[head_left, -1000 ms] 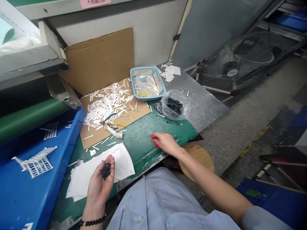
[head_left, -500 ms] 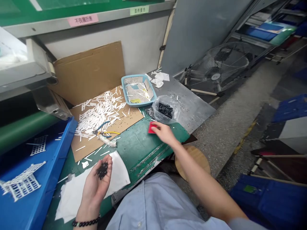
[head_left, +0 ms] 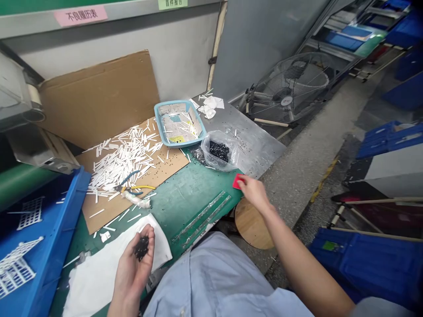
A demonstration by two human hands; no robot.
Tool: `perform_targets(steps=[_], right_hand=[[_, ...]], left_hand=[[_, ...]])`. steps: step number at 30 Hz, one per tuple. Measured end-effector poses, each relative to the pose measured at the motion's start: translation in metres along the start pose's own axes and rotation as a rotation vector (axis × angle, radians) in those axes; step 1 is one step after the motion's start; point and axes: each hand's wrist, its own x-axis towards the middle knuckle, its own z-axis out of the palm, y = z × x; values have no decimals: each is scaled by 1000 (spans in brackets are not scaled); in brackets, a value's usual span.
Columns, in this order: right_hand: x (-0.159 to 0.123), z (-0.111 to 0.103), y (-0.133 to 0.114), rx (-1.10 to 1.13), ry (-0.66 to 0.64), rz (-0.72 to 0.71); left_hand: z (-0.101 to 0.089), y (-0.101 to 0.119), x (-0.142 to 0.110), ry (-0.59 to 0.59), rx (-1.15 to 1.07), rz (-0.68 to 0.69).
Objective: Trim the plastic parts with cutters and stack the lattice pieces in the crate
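Observation:
My left hand (head_left: 134, 268) is cupped palm up over a white sheet (head_left: 99, 270), holding a small heap of black parts (head_left: 142, 246). My right hand (head_left: 253, 191) reaches to the right corner of the green mat (head_left: 185, 193) and grips a small red card (head_left: 238, 180) at the mat's edge. Just beyond it sits a clear plastic bag of black parts (head_left: 218, 151).
Several white sticks (head_left: 122, 156) lie on a cardboard sheet (head_left: 139, 169) with pliers (head_left: 132, 189). A light blue tray (head_left: 178, 122) stands behind the bag. A blue bin (head_left: 36, 233) is at left, a wooden stool (head_left: 253, 224) and a floor fan (head_left: 291, 88) at right.
My right hand with the red card has swept from the mat's middle to its right corner. The view has shifted right. My left hand stays cupped with the black parts.

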Motion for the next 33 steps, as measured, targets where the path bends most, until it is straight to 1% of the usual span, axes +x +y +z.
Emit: perform_targets(steps=[2,3,4,5,6,7,8,9,10,11,12,13,14,17,18,19,20,21,22,24,25,26,27,29,30,31,32,33], right_hand=[[-6,-20,33,-60,43,106],[-8,-28,43,-85,79,155],[-10,-34,47,-94,116,180],[-12,-36,46,-80,146,176],[-13,-36,38,-42,160,141],[-12,-32,26,12,149,69],[-10,-27,12,70,107,-25],[-5,-22,-3,117,39,-122],[1,-18,-15,114,-42,-217],[9,-16,-21,76,-94,-254],[17,-18,-21,51,-110,-247],[25,-24,-14,17,-106,-211],[31,-33,-1,-18,-78,-148],[39,-66,52,-111,44,55],[39,-73,65,-127,71,86],[38,-77,73,-116,83,75],[36,-76,73,-70,70,18],[35,-71,69,3,24,-77],[34,-63,60,91,-50,-196],[34,-47,45,214,-245,-417],[36,-42,44,213,-300,-464],[38,-41,49,167,-307,-456],[41,-43,62,86,-242,-376],[50,-55,106,-119,-40,-140],[56,-62,131,-178,-4,-80],[61,-68,153,-205,38,-17],[66,-71,171,-186,104,7],[68,-72,181,-100,169,10]], left_hand=[[4,-1,4,-19,11,5],[7,-2,5,-32,21,5],[11,-3,7,-45,33,2],[16,-5,9,-62,47,-5],[22,-7,11,-77,63,-15],[28,-10,12,-92,81,-29],[35,-14,14,-107,100,-45],[43,-18,16,-123,120,-60],[50,-23,18,-135,139,-70],[57,-27,20,-145,156,-79],[64,-31,23,-149,172,-85],[70,-36,25,-151,185,-86],[75,-39,28,-150,196,-84],[87,-50,36,-152,205,-77],[91,-53,39,-154,203,-74],[95,-56,41,-156,201,-74],[98,-59,44,-158,200,-75],[103,-62,46,-160,199,-74],[107,-65,49,-164,198,-72],[115,-70,54,-172,197,-64],[119,-73,56,-176,198,-55],[121,-75,59,-183,200,-38],[123,-77,61,-195,204,-11],[125,-80,68,-237,215,95],[125,-82,72,-261,222,173],[125,-83,77,-280,234,262],[124,-85,82,-292,256,353],[123,-86,88,-303,294,442]])
